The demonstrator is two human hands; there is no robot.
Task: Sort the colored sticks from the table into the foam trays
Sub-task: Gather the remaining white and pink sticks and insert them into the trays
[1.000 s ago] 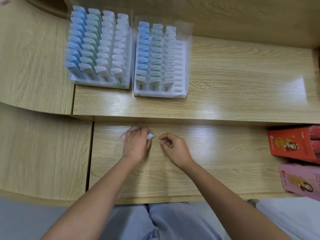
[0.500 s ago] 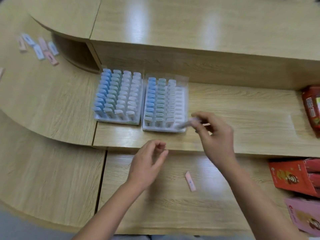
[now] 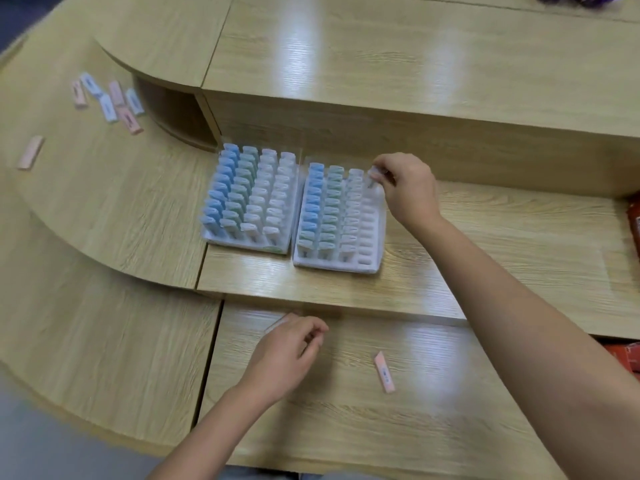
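Note:
Two white foam trays stand side by side on the middle shelf. The left tray (image 3: 211, 234) is full of blue, green and white sticks. The right tray (image 3: 375, 233) holds three filled columns, and its rightmost column shows empty slots. My right hand (image 3: 405, 188) pinches a pale stick (image 3: 373, 176) at the far end of that column. My left hand (image 3: 284, 355) hovers over the lower desk with its fingers loosely curled; a pale stick (image 3: 277, 323) lies partly hidden under it. A pink stick (image 3: 384, 371) lies flat on the lower desk to the right.
Several pink and pale blue sticks (image 3: 110, 102) lie scattered on the curved shelf at far left, with one pink stick (image 3: 30, 152) apart. Red boxes (image 3: 633, 220) sit at the right edge. A raised counter wall runs behind the trays.
My right hand carried the pale stick from the near right corner of the right tray up to its far right corner. My left hand dropped back to the lower desk.

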